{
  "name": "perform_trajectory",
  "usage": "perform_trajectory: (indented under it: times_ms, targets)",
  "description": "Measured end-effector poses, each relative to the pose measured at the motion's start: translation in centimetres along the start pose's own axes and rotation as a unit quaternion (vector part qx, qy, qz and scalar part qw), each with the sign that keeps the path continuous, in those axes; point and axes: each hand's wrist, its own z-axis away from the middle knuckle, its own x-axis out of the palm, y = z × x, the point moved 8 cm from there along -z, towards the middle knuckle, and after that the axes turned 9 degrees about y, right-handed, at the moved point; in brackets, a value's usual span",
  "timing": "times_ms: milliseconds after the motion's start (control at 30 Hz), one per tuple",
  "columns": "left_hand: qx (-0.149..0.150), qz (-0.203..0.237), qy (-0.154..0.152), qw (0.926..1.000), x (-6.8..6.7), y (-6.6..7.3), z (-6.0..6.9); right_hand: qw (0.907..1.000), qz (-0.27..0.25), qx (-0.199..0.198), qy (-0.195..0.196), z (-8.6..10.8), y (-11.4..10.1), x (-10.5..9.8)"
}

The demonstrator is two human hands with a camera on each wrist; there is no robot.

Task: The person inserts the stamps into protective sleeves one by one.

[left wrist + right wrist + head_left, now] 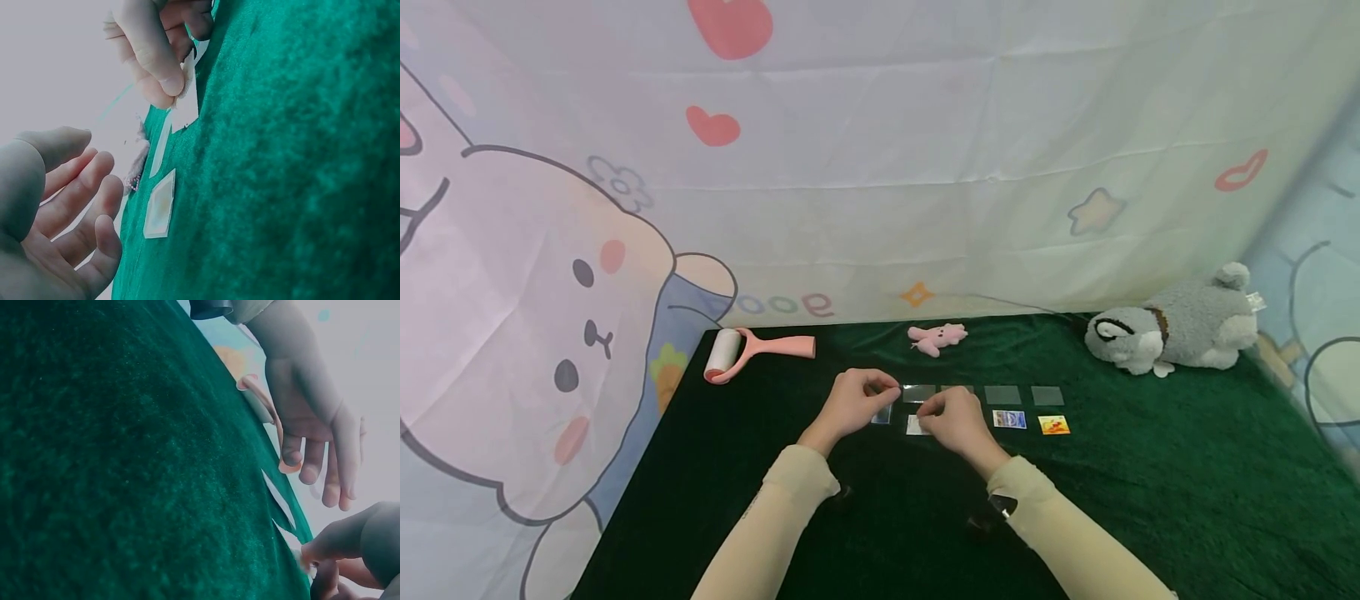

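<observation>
Tablecloth (910, 542), white card (914, 426), long axis sideways, right hand (958, 419) pinching it, left hand (853, 402) unclenched

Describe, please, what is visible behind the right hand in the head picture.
Part of a grey rectangle shows behind the right hand, plus one end of the white card the hand pinches. There, the hand covers their other parts; anything else behind it is hidden.

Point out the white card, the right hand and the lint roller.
White card (914, 426): head view, on its uncovered face.
Right hand (961, 419): head view, on its back.
Lint roller (724, 351): head view, on its white roll.
</observation>
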Motion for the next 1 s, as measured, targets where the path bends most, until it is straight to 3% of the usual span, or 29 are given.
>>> perform_trajectory:
  times_ms: [200, 733, 1000]
  targets:
    - [-0.003, 0.001, -0.002, 1.0000, -0.04, 0.10, 0.00, 0.9999, 0.006, 0.004, -0.012, 0.21, 0.04, 0.05]
    - [-0.002, 0.007, -0.003, 1.0000, 0.02, 0.30, 0.09, 0.9989, 0.025, -0.040, 0.000, 0.53, 0.00, -0.16]
    - [-0.001, 0.009, 0.000, 1.0000, 0.21, 0.29, 0.02, 0.9989, 0.019, -0.036, -0.023, 0.52, 0.23, -0.16]
